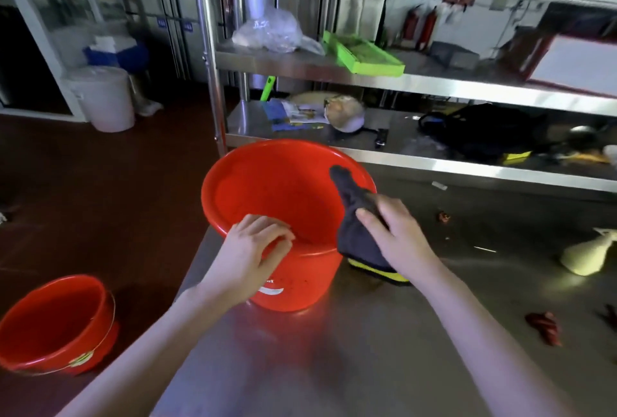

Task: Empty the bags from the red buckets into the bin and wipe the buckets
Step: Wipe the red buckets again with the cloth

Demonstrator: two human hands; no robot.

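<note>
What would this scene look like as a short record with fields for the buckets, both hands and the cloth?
bucket on table: red bucket, upright on the steel table, no bag visible inside
left hand: left hand grips the bucket's near rim
right hand: right hand holds a dark cloth at the bucket's right rim
bucket on floor: second red bucket, upright at the left, no bag visible inside
table litter: red scraps at the right
</note>
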